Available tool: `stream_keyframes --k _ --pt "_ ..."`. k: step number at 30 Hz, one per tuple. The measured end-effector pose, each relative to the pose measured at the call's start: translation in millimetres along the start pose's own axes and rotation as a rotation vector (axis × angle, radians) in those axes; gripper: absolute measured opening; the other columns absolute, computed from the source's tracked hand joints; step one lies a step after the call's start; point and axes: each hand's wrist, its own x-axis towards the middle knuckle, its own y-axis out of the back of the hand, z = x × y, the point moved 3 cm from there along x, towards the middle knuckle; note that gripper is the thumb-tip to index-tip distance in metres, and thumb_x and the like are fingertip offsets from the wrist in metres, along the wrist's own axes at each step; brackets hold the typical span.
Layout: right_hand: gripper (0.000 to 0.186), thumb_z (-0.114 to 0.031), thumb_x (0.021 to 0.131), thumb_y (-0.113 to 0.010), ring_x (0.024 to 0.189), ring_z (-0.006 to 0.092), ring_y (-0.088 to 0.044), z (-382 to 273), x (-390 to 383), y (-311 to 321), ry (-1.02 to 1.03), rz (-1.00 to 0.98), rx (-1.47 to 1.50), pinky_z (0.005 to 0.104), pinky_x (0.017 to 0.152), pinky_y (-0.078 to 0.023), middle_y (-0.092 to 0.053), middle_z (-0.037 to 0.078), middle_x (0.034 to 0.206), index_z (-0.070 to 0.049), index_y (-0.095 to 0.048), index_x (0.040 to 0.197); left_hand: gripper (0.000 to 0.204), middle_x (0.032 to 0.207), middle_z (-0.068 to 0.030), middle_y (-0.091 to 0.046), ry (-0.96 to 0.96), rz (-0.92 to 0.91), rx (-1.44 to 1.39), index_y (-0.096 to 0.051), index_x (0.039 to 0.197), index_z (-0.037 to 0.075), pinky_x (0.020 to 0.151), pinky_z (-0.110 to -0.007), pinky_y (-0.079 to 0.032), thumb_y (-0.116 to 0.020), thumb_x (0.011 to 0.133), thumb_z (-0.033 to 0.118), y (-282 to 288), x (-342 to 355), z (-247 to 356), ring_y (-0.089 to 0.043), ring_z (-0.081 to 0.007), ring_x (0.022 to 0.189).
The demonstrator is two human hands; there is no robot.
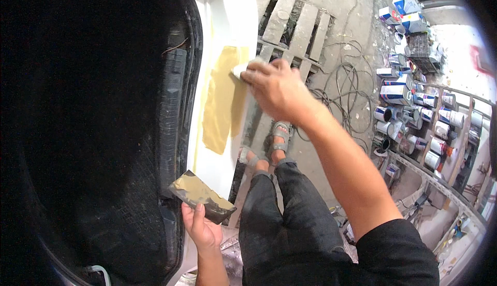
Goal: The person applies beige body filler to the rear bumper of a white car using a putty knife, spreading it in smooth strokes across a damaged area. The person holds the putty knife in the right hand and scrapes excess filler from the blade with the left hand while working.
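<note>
My right hand [277,89] grips a pale spreader [239,70], slightly blurred, at the right edge of a tan filler patch [220,99] on a white vehicle body panel [217,6]. The patch forms a long, uneven vertical band. Below it, my left hand [199,226] holds a dark, flat rectangular board [220,216] smeared with tan paste, near the panel’s lower part. A black rubber seal [196,32] runs beside the panel, bordering a dark opening on the left.
A wooden pallet [303,40] and tangled hoses [344,89] lie on the concrete floor beyond my feet [279,141]. Several paint cans [396,92], a dark crate [422,48] and racks [429,172] stand along the right.
</note>
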Motion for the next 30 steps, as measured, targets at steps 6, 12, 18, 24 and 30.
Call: stream_keyframes --k 6,12,18,24,30 --pt "0.051 -0.016 0.091 -0.066 0.124 0.0400 -0.054 -51 -54 -11 -0.081 -0.120 0.041 0.0552 0.099 -0.047 -0.056 0.009 0.146 -0.015 -0.061 0.142 0.039 0.136 -0.0167 -0.059 -0.008 -0.017 0.022 -0.049 0.136 -0.002 0.113 -0.044 -0.042 -0.058 0.098 0.002 -10 6 -2 -0.058 -0.0264 0.126" --pt "0.054 -0.015 0.081 -0.071 0.115 0.0378 -0.053 -95 -101 -30 -0.091 -0.034 0.087 0.0537 0.085 -0.047 -0.056 0.008 0.139 -0.009 -0.063 0.134 0.045 0.138 -0.0149 -0.058 -0.013 -0.040 0.075 -0.046 0.144 0.000 0.113 -0.045 -0.043 -0.055 0.101 0.005 0 7 0 -0.057 -0.0264 0.128" --pt "0.055 -0.015 0.080 -0.071 0.113 0.0375 -0.053 -123 -138 -50 -0.107 0.001 0.140 0.0518 0.082 -0.045 -0.055 0.008 0.141 -0.008 -0.063 0.134 0.044 0.139 -0.0148 -0.058 -0.024 -0.079 0.074 -0.046 0.145 0.001 0.112 -0.045 -0.044 -0.055 0.102 0.007 0 6 -2 -0.057 -0.0264 0.127" --pt "0.055 -0.013 0.085 -0.065 0.122 0.0456 -0.051 -90 -118 -21 -0.223 -0.096 0.189 0.0592 0.095 -0.044 -0.054 0.006 0.145 -0.015 -0.059 0.140 0.043 0.137 -0.0151 -0.059 -0.043 -0.112 0.088 -0.047 0.143 0.000 0.112 -0.044 -0.044 -0.055 0.101 0.007 -2 6 0 -0.058 -0.0264 0.127" --pt "0.055 -0.012 0.084 -0.065 0.118 0.0425 -0.051 -77 -82 -30 -0.186 0.021 0.120 0.0566 0.090 -0.045 -0.055 0.007 0.143 -0.012 -0.060 0.140 0.042 0.138 -0.0150 -0.059 -0.044 -0.082 0.102 -0.048 0.142 0.000 0.112 -0.044 -0.044 -0.055 0.101 0.007 5 8 -6 -0.058 -0.0264 0.127"
